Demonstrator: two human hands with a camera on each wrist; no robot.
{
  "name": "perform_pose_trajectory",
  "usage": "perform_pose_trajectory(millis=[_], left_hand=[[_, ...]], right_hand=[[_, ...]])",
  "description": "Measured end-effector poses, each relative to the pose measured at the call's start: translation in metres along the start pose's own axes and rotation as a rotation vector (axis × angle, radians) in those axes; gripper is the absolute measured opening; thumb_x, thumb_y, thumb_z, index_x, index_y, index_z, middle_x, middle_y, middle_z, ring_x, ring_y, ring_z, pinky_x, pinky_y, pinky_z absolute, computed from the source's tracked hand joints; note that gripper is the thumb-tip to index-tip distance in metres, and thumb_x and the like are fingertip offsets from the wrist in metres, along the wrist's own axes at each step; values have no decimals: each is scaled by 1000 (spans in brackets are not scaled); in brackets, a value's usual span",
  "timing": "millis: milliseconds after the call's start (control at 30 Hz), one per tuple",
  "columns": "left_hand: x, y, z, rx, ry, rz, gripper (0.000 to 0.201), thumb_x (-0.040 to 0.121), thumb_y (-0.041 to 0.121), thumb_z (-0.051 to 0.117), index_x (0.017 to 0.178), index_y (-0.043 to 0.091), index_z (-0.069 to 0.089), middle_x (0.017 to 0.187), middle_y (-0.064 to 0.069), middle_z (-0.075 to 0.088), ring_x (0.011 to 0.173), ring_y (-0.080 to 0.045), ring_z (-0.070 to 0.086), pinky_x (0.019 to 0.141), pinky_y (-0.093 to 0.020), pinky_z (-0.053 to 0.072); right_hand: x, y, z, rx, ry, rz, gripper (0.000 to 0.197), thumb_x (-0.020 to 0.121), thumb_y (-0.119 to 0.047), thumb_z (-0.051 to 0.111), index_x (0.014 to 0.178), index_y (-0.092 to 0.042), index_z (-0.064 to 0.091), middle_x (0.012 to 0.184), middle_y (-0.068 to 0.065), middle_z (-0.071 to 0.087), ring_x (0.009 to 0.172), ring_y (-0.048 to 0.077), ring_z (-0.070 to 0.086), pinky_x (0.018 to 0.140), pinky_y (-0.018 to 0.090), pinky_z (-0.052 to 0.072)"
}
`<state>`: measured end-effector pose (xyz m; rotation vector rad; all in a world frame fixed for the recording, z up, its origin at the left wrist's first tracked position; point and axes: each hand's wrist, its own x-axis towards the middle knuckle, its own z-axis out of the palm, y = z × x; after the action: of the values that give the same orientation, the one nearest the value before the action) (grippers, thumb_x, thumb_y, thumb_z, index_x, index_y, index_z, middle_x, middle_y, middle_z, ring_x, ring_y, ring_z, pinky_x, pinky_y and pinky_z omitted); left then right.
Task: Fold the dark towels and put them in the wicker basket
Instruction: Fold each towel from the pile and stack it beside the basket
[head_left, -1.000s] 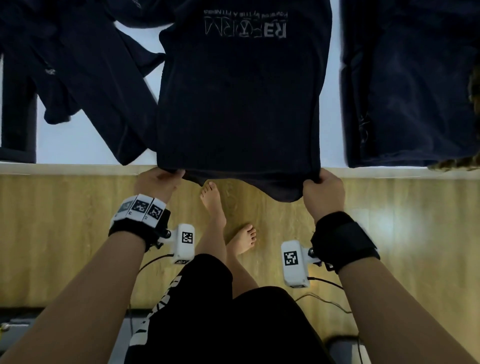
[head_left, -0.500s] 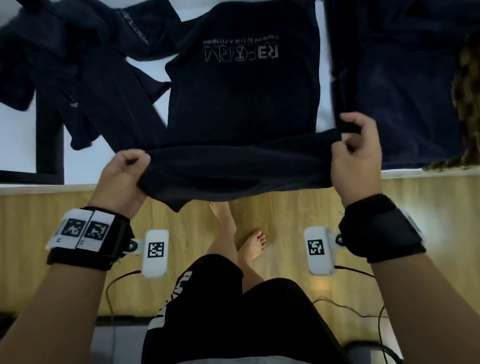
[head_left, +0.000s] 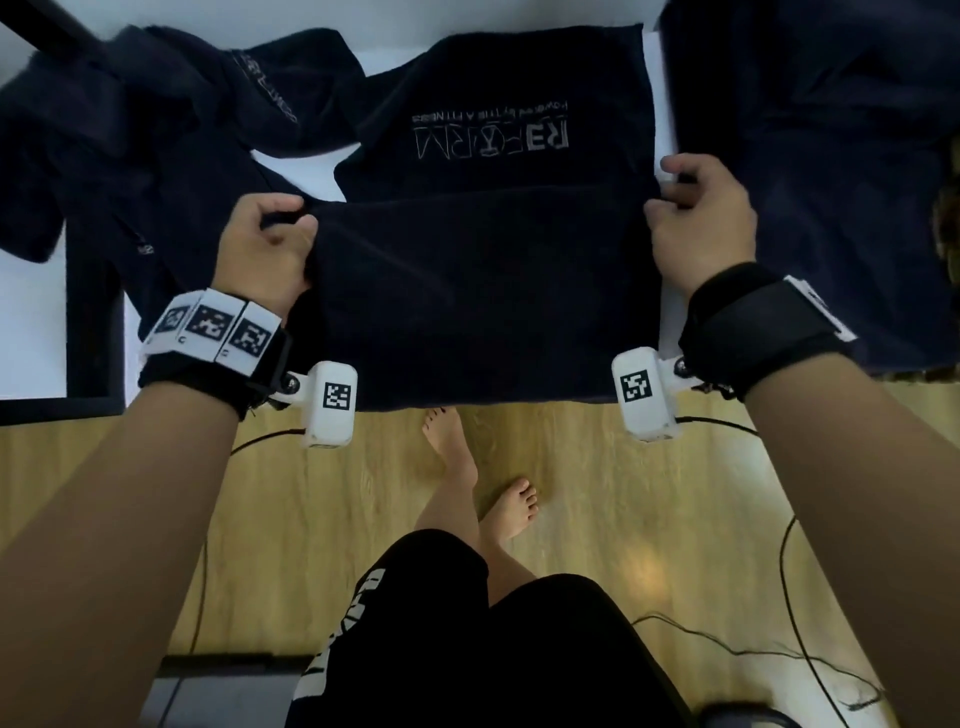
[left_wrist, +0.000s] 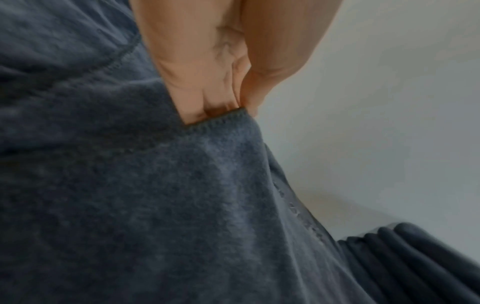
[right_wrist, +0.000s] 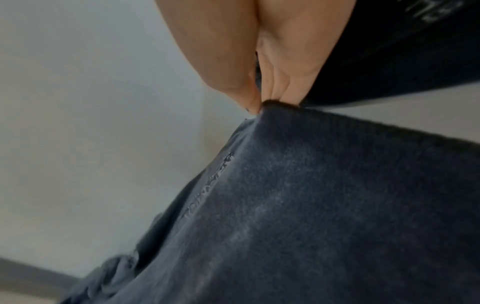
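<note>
1. The white table (head_left: 31, 291) stretches across in front of me, with dark cloth lying over most of it.
2. The dark towel (head_left: 483, 291) I am folding lies in the middle of it, its near half doubled up over the rest, the fold at the table's near edge and the raised edge just short of the printed logo (head_left: 491, 137).
3. More dark towels (head_left: 130, 156) lie rumpled to my left, and another dark pile (head_left: 810, 182) sits to my right.
4. My left hand (head_left: 260, 249) pinches the towel's left corner between thumb and curled fingers (left_wrist: 207, 82).
5. My right hand (head_left: 698, 218) pinches the right corner the same way, fingertips (right_wrist: 280, 86) pressed together on the hem.
6. A wicker basket (head_left: 948, 218) seems to peek in at the far right, though it is too cropped to be sure.
</note>
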<state>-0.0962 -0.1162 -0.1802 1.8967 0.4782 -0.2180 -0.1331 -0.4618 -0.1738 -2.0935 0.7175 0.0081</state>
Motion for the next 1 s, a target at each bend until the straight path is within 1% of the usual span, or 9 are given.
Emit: perform_pose_trajectory(millis=[133,267,400,600,733,800,867,933,1000], left_hand=[[-10,-23,-7,150,106,56,22,90,34,62,107,26,51,86,3,67,76,-8,70,64,-27,59],[-49,-54,-16,296,168,65,15,91,37,60,99,26,53,79,5,65,62,-1,64,57,-17,53],[-96,-84,-15,484,134,10,21,90,45,60,81,27,56,75,8,65,71,-10,64,61,-10,40],[-128,-102,-2,579,180,-44,26,85,45,68,85,21,62,89,6,63,84,-8,55,79,-21,37],[-128,-107,0,484,163,-183,27,82,53,67,81,26,64,82,16,63,79,-4,57,74,-18,39],[-127,-114,-1,377,74,-275,34,81,56,65,78,22,66,74,13,64,72,-7,59,67,-20,43],[-127,-121,0,204,-34,-355,33,82,51,68,86,18,71,85,5,71,83,-12,66,80,-30,53],[-129,-124,1,104,-99,-396,19,84,36,72,88,18,72,96,-4,74,95,-19,70,94,-41,54],[-131,-120,-2,125,-105,-411,10,85,26,72,87,17,70,95,-10,73,94,-24,70,93,-46,54]], right_hand=[[-21,10,-2,-166,-50,-119,47,87,-13,67,132,-19,54,125,1,61,113,11,57,97,15,42],[-66,36,-2,-198,40,-169,19,83,-20,71,98,-18,60,97,2,63,83,10,57,74,2,37],[-107,69,1,-237,15,-28,25,85,-33,71,71,-19,56,64,-11,57,59,4,53,61,-1,34],[-131,99,-1,-332,-86,213,38,86,-59,60,69,-25,63,64,-18,60,63,-5,51,60,0,30],[-127,108,-4,-203,-128,350,45,71,-71,67,86,-29,71,81,-25,63,75,-8,54,74,12,37],[-128,111,-5,-149,-165,378,51,65,-68,74,97,-29,73,94,-24,64,85,-4,57,82,20,41],[-130,113,-3,-104,-209,365,35,65,-60,79,89,-35,73,98,-24,67,88,-5,59,82,21,44],[-134,111,-1,-49,-227,354,20,69,-49,80,74,-31,73,84,-18,72,85,1,64,80,26,50],[-137,104,-2,-3,-216,365,20,72,-39,78,68,-22,69,71,-10,69,78,14,65,77,32,53]])
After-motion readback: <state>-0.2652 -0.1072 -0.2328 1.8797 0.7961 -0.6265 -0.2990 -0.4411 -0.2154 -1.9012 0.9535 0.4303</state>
